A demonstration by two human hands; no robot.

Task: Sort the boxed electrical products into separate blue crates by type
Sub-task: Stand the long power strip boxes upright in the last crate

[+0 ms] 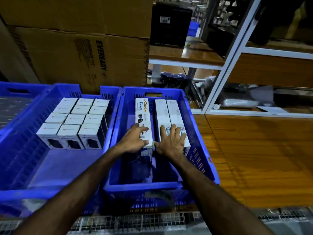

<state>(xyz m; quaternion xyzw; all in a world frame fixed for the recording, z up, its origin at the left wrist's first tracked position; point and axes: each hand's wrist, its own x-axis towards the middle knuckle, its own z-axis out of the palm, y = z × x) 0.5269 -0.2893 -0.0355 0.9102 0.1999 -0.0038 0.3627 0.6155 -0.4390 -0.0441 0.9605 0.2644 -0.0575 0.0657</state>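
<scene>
Two blue crates stand side by side. The left crate [20,146] holds several small white boxes [74,119] packed upright in rows at its far end. In the right crate [201,150] lie three long white boxes. My left hand [135,139] grips the near end of the long box printed "Choice" [143,114], thumb on its end. My right hand [171,141] lies flat, fingers spread, on the near ends of the two long boxes [169,112] beside it, near the crate's right wall.
Large brown Eveready cartons [81,53] are stacked behind the crates. A white-framed shelf [237,53] with wooden boards stands at the right, with a wooden surface [254,158] beside the right crate. Another blue crate [17,92] sits at the far left. Wire mesh [152,221] runs below.
</scene>
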